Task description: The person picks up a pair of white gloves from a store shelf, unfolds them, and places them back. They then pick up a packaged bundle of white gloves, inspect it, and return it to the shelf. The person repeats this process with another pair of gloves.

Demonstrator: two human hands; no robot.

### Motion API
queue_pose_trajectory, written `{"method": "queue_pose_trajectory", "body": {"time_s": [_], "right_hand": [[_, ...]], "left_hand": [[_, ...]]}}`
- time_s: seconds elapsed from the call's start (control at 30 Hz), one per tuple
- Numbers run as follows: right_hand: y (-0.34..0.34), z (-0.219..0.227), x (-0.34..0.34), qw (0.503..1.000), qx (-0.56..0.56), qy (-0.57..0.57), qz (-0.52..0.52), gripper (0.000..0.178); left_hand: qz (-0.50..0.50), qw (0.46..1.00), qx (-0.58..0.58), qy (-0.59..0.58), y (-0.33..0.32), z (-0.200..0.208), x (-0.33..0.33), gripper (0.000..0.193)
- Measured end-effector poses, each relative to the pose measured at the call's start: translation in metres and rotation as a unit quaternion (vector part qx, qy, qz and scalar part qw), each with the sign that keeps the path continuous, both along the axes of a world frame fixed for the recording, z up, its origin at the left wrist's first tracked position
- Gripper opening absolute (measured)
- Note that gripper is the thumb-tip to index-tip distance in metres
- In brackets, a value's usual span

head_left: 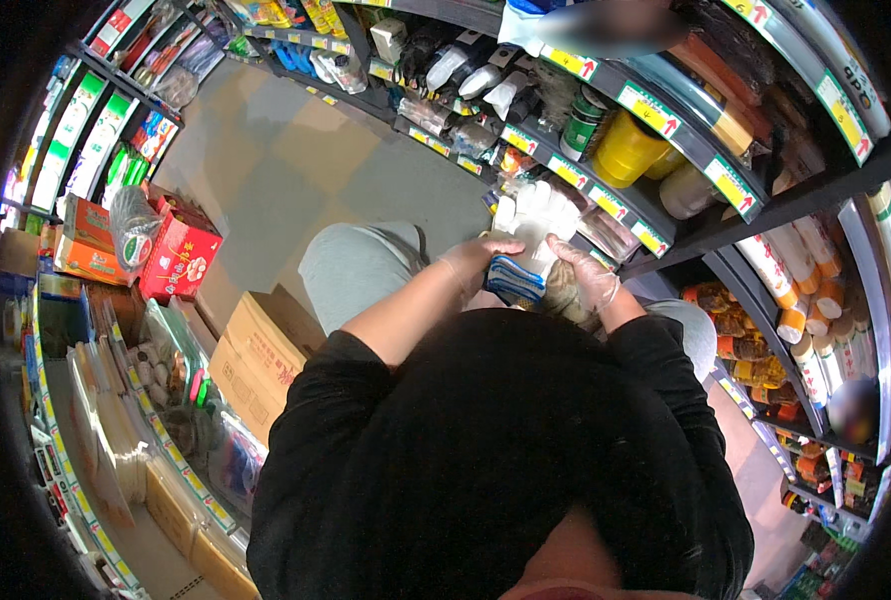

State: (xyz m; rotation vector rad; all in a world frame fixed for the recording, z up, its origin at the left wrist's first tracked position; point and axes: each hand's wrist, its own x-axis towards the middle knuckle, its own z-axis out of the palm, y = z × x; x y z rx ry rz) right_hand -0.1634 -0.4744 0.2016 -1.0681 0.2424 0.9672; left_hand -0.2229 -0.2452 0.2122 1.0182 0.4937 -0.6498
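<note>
Right now both hands meet just above centre of the frame, on a bundle of white knit work gloves (534, 225) w/ blue-striped cuffs. Left hand (481, 255), in a thin clear disposable glove, is curled over the cuff end from the left, fingers wrapped on the blue bands. Right hand (588, 275), also in a clear glove, grips the bundle from the right side, fingers closed round it; thumb hidden, so can't tell exactly how it pinches. The white finger ends of the bundle point up toward the shelf edge (606, 205), touching or just in front of it, can't tell which.

Person wears a black long-sleeved top (496, 450) filling the lower centre, and grey trousers; 1 knee (356, 265) shows left of the hands.

Shelving curves across the upper right: yellow tubs (626, 150) and a green-banded can (586, 120) on the shelf above the hands, white spray bottles (471, 70) near top centre. Right edge: rows of orange-capped jars (816, 300) on lower shelves. Price-tag strips w/ yellow and green labels run along the shelf fronts.

Left of frame: a brown cardboard box (261, 360) on the floor beside the knee, a red carton (178, 255) further up left, more packaged goods on low shelves along the left rim. Floor (296, 170) is grey-beige tile, upper left of centre.
</note>
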Motion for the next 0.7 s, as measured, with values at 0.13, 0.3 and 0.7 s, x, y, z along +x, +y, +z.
{"method": "queue_pose_trajectory", "body": {"time_s": [0.13,0.3,0.7], "right_hand": [[-0.007,-0.011,0.001,0.979,-0.093,-0.164,0.078,0.055],[-0.003,-0.005,0.009,0.974,-0.101,-0.155,0.130,0.051],[0.015,-0.003,0.025,0.940,-0.144,-0.159,0.264,0.055]], "left_hand": [[-0.071,0.997,0.030,0.005,0.029,-0.029,0.033,0.043],[-0.096,0.993,0.062,-0.005,0.112,-0.067,0.093,0.029],[0.076,0.986,0.130,0.067,0.196,-0.051,0.179,0.012]]}}
